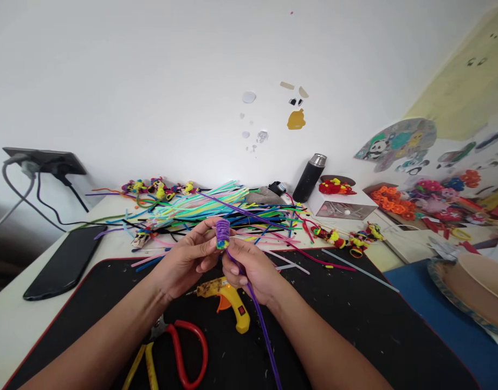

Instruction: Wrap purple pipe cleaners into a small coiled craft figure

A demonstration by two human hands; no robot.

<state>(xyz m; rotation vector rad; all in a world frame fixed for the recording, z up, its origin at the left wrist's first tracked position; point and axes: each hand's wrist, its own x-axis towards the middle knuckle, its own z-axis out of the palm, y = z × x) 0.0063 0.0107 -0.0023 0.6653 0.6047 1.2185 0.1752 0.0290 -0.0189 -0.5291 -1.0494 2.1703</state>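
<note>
coil [223, 232]: purple, tightly wound, upright, up in front of me above the mat [314, 319]; yellow, green and blue show at its lower end. i have it raised between both hands, probably so the windings face the head camera and nothing on the bench rubs them.

left hand [192, 252]: thumb and fingers pinching the coil from its left side, other fingers curled. i take this as the steadying grip, leaving the top in view.

right hand [246, 265]: closed on a purple stem [260, 325], fingertips just beside the coil's lower end. the stem runs down past the wrist toward the near edge; held near its upper end, it likely answers better to small turns. whether it joins the coil i cannot tell, since the fingers cover that spot.

below the hands: glue gun [231, 304] on its side, grip toward me, presumably for a quick pick-up. nearer, red handles [204, 346] and yellow handles [151, 365] lie by the left forearm, perhaps parked out of the stem's way.

beyond: a heap of loose stems [210, 208] along the back, within reach as stock, i judge. phone [65, 265] off the mat at left; flask [309, 179] against the wall.
</note>
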